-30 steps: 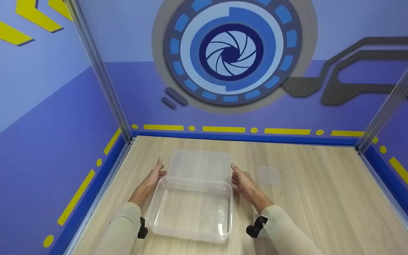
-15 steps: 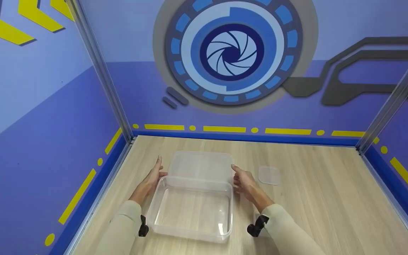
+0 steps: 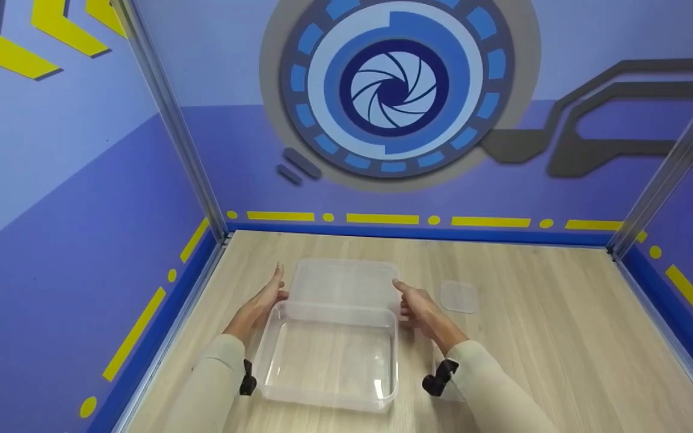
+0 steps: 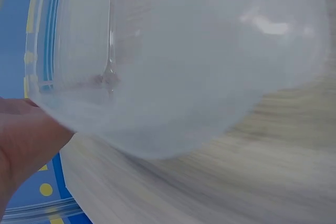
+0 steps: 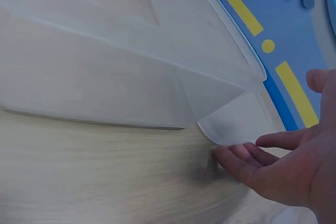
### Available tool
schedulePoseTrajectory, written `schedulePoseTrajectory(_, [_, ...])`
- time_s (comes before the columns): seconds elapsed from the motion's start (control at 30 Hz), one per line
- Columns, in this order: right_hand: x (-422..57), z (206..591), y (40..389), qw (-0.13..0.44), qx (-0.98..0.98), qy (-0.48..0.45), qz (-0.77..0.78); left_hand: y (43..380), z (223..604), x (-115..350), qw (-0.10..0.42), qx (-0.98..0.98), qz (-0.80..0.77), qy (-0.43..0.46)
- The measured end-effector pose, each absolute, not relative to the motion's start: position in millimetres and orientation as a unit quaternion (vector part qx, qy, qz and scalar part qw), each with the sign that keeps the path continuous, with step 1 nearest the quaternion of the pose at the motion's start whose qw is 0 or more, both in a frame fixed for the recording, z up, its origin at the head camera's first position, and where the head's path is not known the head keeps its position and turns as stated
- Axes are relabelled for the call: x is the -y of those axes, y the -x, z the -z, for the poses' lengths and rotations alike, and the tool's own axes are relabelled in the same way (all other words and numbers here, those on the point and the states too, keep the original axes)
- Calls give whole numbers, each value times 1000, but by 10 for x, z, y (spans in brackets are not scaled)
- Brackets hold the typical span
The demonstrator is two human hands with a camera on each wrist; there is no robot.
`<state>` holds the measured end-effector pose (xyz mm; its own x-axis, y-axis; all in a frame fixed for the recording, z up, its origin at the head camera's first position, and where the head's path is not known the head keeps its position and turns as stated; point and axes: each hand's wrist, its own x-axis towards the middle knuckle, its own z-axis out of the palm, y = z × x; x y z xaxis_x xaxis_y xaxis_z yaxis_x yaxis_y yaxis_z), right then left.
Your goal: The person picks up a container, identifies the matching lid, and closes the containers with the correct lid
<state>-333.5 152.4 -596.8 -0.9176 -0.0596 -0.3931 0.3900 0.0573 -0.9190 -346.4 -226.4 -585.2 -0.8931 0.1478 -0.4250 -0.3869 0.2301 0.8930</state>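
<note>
Large translucent lid (image 3: 346,282) lies on the wooden table (image 3: 539,337) directly behind the clear box (image 3: 322,398), which sits upright with its mouth upward; whether lid and box touch, cannot tell. Left hand (image 3: 267,296) is at the lid's left side, thumb raised, fingers apart from thumb and clamped on nothing visible; contact unclear. Right hand (image 3: 420,308): thumb up and well away from fingers, which are loosely extended, tips at the lid's corner, no pinch. Step in hand, judged: handling the lid by its two sides. Suggested: get fingertips under both edges evenly, close thumbs over the top, raise level so the near edge clears the box's back wall; uneven lifting would probably tilt it. Farther right: small square lid (image 3: 459,296); nearer, a clear item (image 3: 453,394) mostly hidden by the right wrist.
</note>
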Motion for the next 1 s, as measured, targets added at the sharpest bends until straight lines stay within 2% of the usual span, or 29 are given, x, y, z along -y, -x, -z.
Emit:
schedulePoseTrajectory(0.37, [-1446,5965,3343,149,-728,-105,660,3555,5882,2205,218,-750,-621,70])
schedulePoseTrajectory(0.57, [-1445,5940,3348,142,-711,-88,684,3574,5871,2202,191,-741,-636,99])
schedulePoseTrajectory(1.0, [-1474,5671,3333,116,-731,-78,668,3592,5659,2156,152,-748,-641,80])
